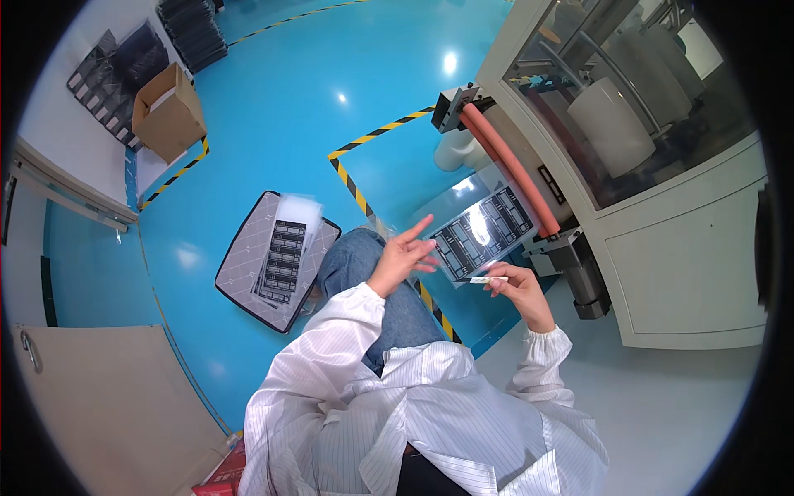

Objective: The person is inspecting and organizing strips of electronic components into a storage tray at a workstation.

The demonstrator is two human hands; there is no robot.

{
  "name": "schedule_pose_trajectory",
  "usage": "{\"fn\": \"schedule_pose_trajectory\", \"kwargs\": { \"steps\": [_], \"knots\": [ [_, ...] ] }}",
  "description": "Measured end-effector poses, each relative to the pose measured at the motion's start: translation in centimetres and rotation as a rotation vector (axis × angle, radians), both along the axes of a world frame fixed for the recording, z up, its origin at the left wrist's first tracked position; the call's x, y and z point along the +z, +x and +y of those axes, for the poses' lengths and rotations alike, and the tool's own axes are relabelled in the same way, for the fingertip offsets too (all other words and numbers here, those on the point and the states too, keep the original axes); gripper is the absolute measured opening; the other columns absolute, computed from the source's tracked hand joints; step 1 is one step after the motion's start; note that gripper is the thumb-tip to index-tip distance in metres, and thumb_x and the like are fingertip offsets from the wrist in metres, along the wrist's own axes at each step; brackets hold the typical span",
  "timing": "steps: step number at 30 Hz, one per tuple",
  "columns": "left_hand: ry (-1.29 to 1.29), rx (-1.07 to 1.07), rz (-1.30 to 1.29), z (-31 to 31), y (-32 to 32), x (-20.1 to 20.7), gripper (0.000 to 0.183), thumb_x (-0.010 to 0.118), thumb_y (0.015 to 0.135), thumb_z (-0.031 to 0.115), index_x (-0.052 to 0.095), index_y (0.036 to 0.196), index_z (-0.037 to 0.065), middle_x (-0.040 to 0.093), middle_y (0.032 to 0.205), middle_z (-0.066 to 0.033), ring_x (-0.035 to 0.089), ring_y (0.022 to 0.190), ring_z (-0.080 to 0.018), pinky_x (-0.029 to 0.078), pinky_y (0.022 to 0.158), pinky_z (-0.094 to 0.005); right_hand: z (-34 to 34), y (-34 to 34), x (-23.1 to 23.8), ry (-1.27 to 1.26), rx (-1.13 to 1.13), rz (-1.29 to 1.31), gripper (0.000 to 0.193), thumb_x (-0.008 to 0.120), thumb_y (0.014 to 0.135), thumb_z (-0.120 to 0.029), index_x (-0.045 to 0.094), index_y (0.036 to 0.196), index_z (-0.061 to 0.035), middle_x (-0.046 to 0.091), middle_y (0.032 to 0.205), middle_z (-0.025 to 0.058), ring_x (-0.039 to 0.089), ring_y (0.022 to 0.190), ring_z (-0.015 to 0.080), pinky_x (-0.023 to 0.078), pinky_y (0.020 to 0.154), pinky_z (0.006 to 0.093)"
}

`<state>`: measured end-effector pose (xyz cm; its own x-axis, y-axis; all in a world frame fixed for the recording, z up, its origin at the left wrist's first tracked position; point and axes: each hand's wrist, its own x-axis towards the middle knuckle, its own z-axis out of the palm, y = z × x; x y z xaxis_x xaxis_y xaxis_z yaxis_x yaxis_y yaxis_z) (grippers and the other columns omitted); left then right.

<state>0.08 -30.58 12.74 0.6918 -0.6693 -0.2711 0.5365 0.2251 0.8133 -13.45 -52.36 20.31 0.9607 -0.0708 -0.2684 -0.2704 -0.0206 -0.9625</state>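
A clear film sheet (484, 232) printed with black rectangular panels hangs out from under the orange-red roller (514, 169) of a machine. My left hand (404, 258) is at the film's left edge with its fingers spread; whether a fingertip touches the film I cannot tell. At the film's lower edge, my right hand (519, 289) pinches a slim white tool with a thin dark tip (488, 280), like a small craft knife. Its tip points left, close to the film. To my left, a stack of similar printed film sheets (284, 260) lies on a grey padded stool top (245, 263).
The machine's pale cabinet (678, 264) with a window stands at right, a dark motor (581, 277) jutting from its side. Yellow-black tape (351, 183) marks the blue floor. A cardboard box (170, 116) and stacked black trays (192, 33) sit at far left; a door (91, 397) is nearer.
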Motion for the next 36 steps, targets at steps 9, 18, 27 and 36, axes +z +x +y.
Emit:
{"fn": "schedule_pose_trajectory", "kwargs": {
  "steps": [9, 18, 27, 36],
  "knots": [
    [-0.043, 0.259, -0.131, -0.4, -1.4, -1.2, 0.064, 0.063, 0.084, -0.004, 0.038, 0.142, 0.006, 0.053, 0.132, -0.0118, 0.067, 0.084, -0.0142, 0.053, 0.068, -0.0220, 1.4, 2.3, 1.8, -0.375, 0.022, -0.139, 0.016, 0.064, 0.086, -0.006, 0.068, 0.101, 0.0001, 0.067, 0.080, 0.0051, 0.059, 0.069, 0.0106, 0.046, 0.063, 0.0233],
    [-0.018, 0.261, -0.149, 1.2, -1.9, -0.7, 0.065, 0.061, 0.083, -0.009, 0.038, 0.142, 0.004, 0.066, 0.098, -0.0090, 0.064, 0.075, -0.0092, 0.053, 0.066, -0.0222, 5.8, 7.7, 1.1, -0.995, 0.247, -0.646, 0.020, 0.068, 0.078, -0.003, 0.069, 0.098, -0.0061, 0.060, 0.076, 0.0096, 0.059, 0.071, 0.0247, 0.048, 0.063, 0.0341],
    [0.046, 0.276, -0.206, 3.0, -2.6, -1.2, 0.066, 0.062, 0.083, -0.008, 0.035, 0.142, 0.000, 0.062, 0.115, -0.0110, 0.064, 0.078, -0.0101, 0.052, 0.065, -0.0214, 6.9, 8.9, 0.7, -1.211, 0.410, -0.749, 0.027, 0.067, 0.069, -0.001, 0.070, 0.095, -0.0064, 0.060, 0.077, 0.0061, 0.060, 0.078, 0.0227, 0.051, 0.068, 0.0329],
    [0.014, 0.291, -0.188, 4.7, -3.0, -1.6, 0.068, 0.062, 0.082, -0.010, 0.033, 0.143, 0.000, 0.039, 0.145, -0.0121, 0.066, 0.082, -0.0135, 0.053, 0.064, -0.0218, 2.9, 9.3, 1.4, -1.406, 0.358, -0.817, 0.027, 0.064, 0.068, -0.001, 0.070, 0.094, -0.0064, 0.056, 0.076, 0.0039, 0.055, 0.076, 0.0202, 0.050, 0.066, 0.0316]
  ]
}}
